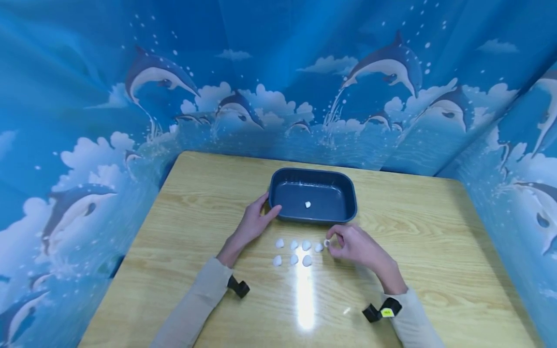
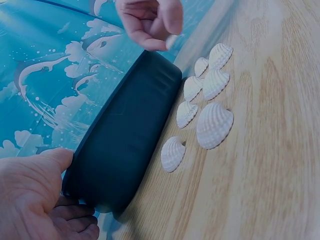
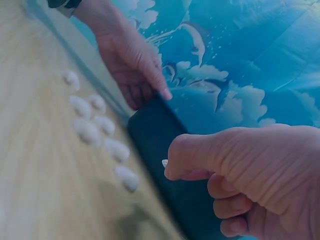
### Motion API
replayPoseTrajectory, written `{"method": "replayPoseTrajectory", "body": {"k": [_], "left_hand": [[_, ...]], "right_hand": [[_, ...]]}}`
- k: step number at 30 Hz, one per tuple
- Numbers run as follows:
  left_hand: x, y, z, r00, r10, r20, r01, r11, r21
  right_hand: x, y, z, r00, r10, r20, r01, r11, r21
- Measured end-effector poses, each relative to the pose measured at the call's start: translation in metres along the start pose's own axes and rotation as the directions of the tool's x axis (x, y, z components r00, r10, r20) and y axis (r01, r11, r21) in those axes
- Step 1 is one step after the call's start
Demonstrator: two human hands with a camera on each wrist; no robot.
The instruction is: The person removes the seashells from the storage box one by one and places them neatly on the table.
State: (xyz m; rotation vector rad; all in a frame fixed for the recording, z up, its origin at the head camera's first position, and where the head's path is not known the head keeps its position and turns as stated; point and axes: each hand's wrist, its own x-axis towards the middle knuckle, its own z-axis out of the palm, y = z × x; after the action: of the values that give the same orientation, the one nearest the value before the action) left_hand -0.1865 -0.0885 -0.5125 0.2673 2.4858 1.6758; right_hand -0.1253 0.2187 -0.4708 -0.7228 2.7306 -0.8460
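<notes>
A dark blue rectangular basin [image 1: 285, 193] stands on the wooden table, with one small white seashell [image 1: 307, 205] inside it. My left hand [image 1: 252, 222] grips the basin's left end, thumb at the rim and fingers against the outer wall, as the left wrist view [image 2: 35, 195] also shows. Just off the basin's front right corner, my right hand [image 1: 357, 246] pinches a small white seashell [image 3: 164, 163] between thumb and index finger; most of that shell is hidden. Several ribbed white seashells [image 2: 215, 126] lie in two rough rows on the table in front of the basin.
The pale wooden table [image 1: 417, 232] extends to both sides of the basin. Behind it hangs a blue curtain [image 1: 278, 63] printed with dolphins. A bright light reflection [image 1: 305, 295] crosses the tabletop in front of the shells.
</notes>
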Motion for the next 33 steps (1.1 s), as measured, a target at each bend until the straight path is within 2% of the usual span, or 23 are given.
{"method": "replayPoseTrajectory", "body": {"k": [3, 19, 27, 33], "left_hand": [[-0.001, 0.000, 0.000, 1.000, 0.002, -0.003, -0.002, 1.000, 0.001], [-0.001, 0.001, 0.000, 1.000, 0.004, 0.001, -0.004, 1.000, -0.008], [-0.001, 0.000, 0.000, 1.000, 0.004, -0.005, -0.004, 1.000, 0.006], [-0.001, 0.002, 0.000, 1.000, 0.007, -0.006, -0.007, 1.000, -0.010]], "right_hand": [[-0.002, 0.006, 0.005, 1.000, 0.018, 0.017, -0.018, 1.000, -0.008], [0.000, 0.029, 0.016, 0.999, -0.003, 0.042, 0.004, 1.000, -0.007], [0.001, 0.031, 0.019, 0.999, 0.008, 0.051, -0.007, 1.000, -0.011], [-0.001, 0.022, 0.010, 0.996, 0.047, 0.075, -0.047, 0.999, -0.005]]}}
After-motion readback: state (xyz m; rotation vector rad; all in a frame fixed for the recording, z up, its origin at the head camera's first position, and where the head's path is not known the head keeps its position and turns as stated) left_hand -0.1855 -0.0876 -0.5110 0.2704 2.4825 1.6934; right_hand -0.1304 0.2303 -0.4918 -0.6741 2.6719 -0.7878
